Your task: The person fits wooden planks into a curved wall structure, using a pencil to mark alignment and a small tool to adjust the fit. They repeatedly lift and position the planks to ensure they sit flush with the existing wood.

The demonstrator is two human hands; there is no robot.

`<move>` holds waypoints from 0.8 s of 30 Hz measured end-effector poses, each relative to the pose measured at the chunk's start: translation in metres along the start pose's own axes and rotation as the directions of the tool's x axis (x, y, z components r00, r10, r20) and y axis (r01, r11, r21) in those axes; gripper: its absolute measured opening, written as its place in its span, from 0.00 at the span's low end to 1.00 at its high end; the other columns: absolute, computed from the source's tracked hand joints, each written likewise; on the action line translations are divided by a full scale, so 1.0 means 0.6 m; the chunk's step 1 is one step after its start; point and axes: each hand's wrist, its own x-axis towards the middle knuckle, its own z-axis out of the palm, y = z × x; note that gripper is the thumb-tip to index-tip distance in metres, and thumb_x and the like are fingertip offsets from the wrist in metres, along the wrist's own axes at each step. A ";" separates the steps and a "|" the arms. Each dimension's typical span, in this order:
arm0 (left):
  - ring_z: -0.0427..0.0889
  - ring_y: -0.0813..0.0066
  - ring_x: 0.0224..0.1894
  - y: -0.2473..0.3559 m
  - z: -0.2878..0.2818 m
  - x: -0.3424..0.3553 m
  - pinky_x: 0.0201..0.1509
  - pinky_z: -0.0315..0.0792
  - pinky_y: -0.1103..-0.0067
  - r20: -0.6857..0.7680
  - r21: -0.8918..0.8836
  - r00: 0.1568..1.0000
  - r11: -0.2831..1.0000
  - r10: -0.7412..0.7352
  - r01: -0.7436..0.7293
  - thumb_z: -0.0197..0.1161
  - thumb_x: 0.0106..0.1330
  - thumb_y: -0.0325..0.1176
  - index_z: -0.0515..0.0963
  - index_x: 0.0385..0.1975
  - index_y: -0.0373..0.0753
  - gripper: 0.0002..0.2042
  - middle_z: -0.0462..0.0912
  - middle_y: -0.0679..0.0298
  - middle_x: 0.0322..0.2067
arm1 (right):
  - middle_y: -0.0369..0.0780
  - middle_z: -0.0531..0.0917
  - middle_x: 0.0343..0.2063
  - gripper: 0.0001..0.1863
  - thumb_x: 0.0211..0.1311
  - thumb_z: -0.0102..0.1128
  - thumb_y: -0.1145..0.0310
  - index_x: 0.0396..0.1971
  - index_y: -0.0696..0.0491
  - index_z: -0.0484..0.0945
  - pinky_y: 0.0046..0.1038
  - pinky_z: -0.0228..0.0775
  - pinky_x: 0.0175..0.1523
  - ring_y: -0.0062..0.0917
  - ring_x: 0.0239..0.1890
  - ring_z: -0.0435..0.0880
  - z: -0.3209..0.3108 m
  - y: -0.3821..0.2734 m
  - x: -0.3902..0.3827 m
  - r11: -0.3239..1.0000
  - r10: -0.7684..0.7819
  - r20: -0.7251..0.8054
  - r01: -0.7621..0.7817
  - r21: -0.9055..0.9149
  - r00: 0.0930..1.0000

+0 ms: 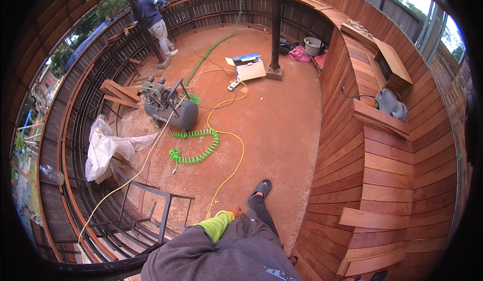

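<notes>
My left hand, below a bright yellow-green sleeve, is at the front of my dark grey trousers; its fingers are too small and partly hidden to read. My right hand is out of sight. My foot in a grey sandal stands on the reddish floor. A yellow cable runs beside it toward a white power strip. A pale cord crosses the black metal frame at my left.
A co-worker stands at the back-left railing. An air compressor, green coiled hose, plastic sheet, cardboard box, post and bucket occupy the floor. A curved wooden bench lines the right side.
</notes>
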 end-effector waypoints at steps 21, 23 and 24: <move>0.82 0.51 0.38 0.018 -0.010 -0.021 0.44 0.75 0.65 -0.045 -0.041 0.999 0.999 0.007 -0.009 0.63 0.51 0.47 0.85 0.32 0.39 0.18 0.83 0.48 0.33 | 0.48 0.81 0.38 0.16 0.62 0.50 0.58 0.40 0.55 0.76 0.44 0.73 0.44 0.45 0.41 0.80 -0.021 -0.015 0.016 0.995 -0.008 -0.002 0.008 0.100 1.000; 0.82 0.51 0.38 0.033 -0.016 -0.030 0.44 0.74 0.64 -0.038 0.013 0.998 0.999 -0.045 0.046 0.63 0.51 0.48 0.84 0.33 0.39 0.19 0.83 0.47 0.34 | 0.48 0.81 0.39 0.16 0.62 0.49 0.59 0.41 0.55 0.75 0.44 0.73 0.45 0.45 0.41 0.80 -0.022 -0.020 0.017 0.984 -0.053 -0.007 0.053 0.171 0.999; 0.82 0.51 0.39 0.048 -0.021 -0.031 0.44 0.74 0.64 -0.041 0.036 0.997 0.997 -0.070 0.071 0.63 0.51 0.49 0.84 0.33 0.39 0.20 0.83 0.47 0.34 | 0.48 0.80 0.39 0.16 0.61 0.49 0.59 0.41 0.55 0.75 0.44 0.73 0.45 0.45 0.41 0.80 -0.025 -0.021 0.017 0.974 -0.074 -0.016 0.076 0.212 0.997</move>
